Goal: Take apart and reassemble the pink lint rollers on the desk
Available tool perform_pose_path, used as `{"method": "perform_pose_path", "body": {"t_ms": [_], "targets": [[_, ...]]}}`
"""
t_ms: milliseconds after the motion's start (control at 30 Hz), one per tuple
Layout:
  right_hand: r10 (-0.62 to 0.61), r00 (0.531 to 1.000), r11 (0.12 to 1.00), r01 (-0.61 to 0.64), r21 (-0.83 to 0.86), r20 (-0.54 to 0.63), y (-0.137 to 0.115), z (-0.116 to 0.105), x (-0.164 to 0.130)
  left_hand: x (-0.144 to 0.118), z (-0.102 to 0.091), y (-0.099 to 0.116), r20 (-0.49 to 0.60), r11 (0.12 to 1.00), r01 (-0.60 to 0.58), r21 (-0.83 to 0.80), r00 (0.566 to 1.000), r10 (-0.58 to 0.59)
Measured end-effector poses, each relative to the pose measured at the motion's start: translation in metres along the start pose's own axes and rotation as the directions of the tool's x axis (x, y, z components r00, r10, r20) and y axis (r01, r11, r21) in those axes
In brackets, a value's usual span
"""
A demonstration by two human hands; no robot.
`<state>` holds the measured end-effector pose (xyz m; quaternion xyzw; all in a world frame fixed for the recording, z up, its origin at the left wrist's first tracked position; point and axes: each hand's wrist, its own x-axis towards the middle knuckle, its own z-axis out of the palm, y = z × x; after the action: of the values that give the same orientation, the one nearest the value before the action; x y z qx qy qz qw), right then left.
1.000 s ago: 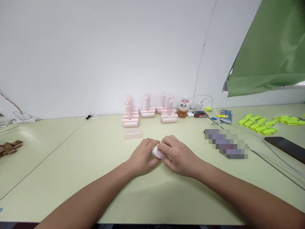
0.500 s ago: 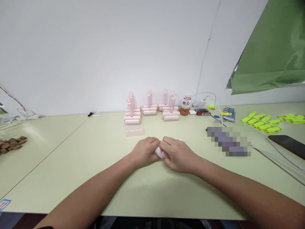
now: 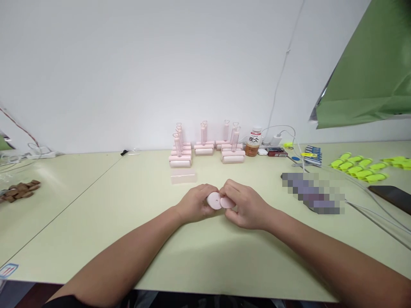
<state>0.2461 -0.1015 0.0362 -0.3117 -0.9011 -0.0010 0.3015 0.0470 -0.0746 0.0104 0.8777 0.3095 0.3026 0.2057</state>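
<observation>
Two-handed, reaches inward; clasps pale-pink plastic cylinder (image 3: 212,199) in curled left fingers (image 3: 208,189), pinches round pink plastic disc (image 3: 227,203) in bent right fingers (image 3: 231,195).

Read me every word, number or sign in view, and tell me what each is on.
"炭", then an unclear character: bottle.
"11", apparently: blue-bordered label at the table's near edge.
Too small or blurred: the bottle's smaller print, any on the red box or blue packet.

Hands (image 3: 195,204) hold pale cylinder (image 3: 212,200), pink disc (image 3: 228,203).
</observation>
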Motion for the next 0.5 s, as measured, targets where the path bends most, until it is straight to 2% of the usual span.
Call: {"method": "perform_pose_path", "body": {"t_ms": [167,267,367,500], "targets": [[-0.023,1.0,0.998,0.023,0.055,0.005,-0.003,0.002,-0.001,-0.003,0.004,-0.004,-0.011,0.987,0.017,-0.16,1.0,-0.019],[-0.047,0.999,0.996,0.047,0.078,-0.006,0.001,0.001,-0.002,-0.003,0.0,-0.011,-0.088,0.967,0.073,-0.242,0.991,-0.097],[-0.032,0.999,0.998,0.033,0.053,-0.021,0.009,0.0,-0.003,0.0,-0.007,-0.02,-0.184,0.951,0.142,-0.274,0.963,-0.197],[0.004,0.999,1.0,-0.004,0.009,0.042,0.017,0.003,-0.001,0.003,-0.011,-0.026,-0.121,0.878,0.231,-0.419,0.944,-0.307]]}}
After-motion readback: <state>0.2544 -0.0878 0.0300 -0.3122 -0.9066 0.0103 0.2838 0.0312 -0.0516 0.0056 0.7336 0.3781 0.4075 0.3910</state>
